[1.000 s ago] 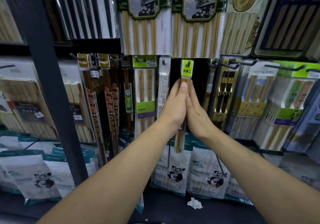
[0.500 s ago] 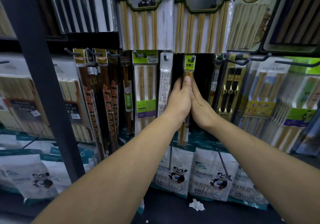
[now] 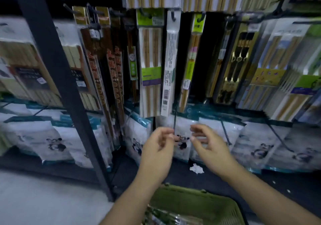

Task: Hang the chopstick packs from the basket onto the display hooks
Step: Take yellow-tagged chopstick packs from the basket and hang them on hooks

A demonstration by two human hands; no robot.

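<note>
left hand [image 3: 157, 148]: fingers loosely curled, nothing held | right hand [image 3: 209, 146]: fingers relaxed, nothing held | green-labelled chopstick pack [image 3: 193, 54]: hung on hook [image 3: 201, 16], well above fingertips | green basket [image 3: 192, 200]: seen below fingers

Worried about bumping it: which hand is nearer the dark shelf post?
Left. The left hand is right of the shelf post; the right hand lies farther right, beyond it.

Both forearms reach up from the lower edge to the middle of the frame. The left hand [image 3: 157, 148] and the right hand [image 3: 208, 144] are near each other, fingers loosely curled, holding nothing.
</note>
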